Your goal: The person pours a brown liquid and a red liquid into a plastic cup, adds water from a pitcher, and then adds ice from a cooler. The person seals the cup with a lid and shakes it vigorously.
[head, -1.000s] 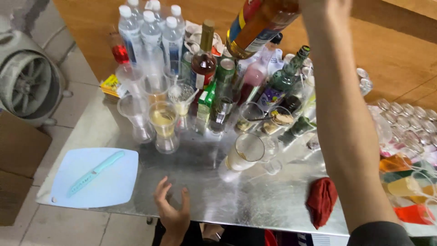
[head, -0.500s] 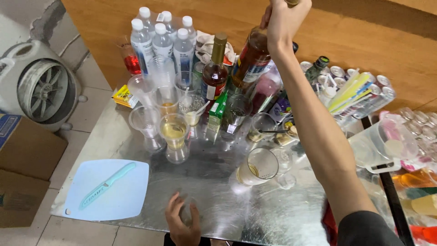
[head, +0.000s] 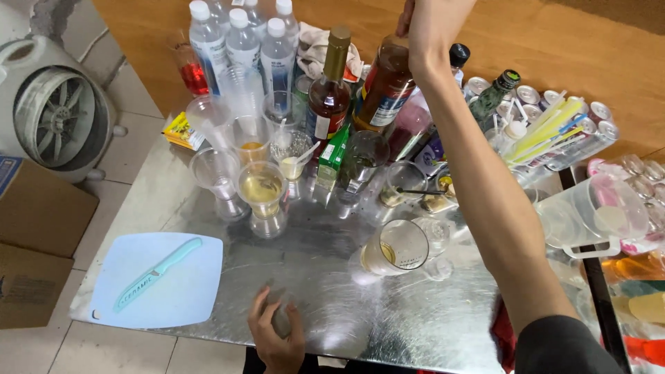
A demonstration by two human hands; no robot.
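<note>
My right hand point(head: 433, 24) reaches far across the table and grips the neck of an amber syrup bottle point(head: 384, 86), which stands upright among other bottles at the back. My left hand point(head: 277, 336) rests at the near edge of the shiny metal table point(head: 312, 277), fingers curled around a small clear glass point(head: 282, 320). A glass measuring cup point(head: 396, 248) holding a little yellow liquid stands in the middle of the table. A clear plastic cup point(head: 262, 196) with pale liquid stands to its left.
Water bottles point(head: 242, 48), a gold-capped bottle point(head: 329, 90), drink cans point(head: 554, 111) and straws crowd the back. A clear pitcher point(head: 589, 218) stands at right. A pale blue board point(head: 159, 280) with a teal knife point(head: 156, 273) lies front left. A fan point(head: 52, 111) and boxes point(head: 31, 235) stand on the floor.
The bottle in my right hand has come down from a raised, tilted pose to upright among the other bottles. My left hand has stayed at the near edge.
</note>
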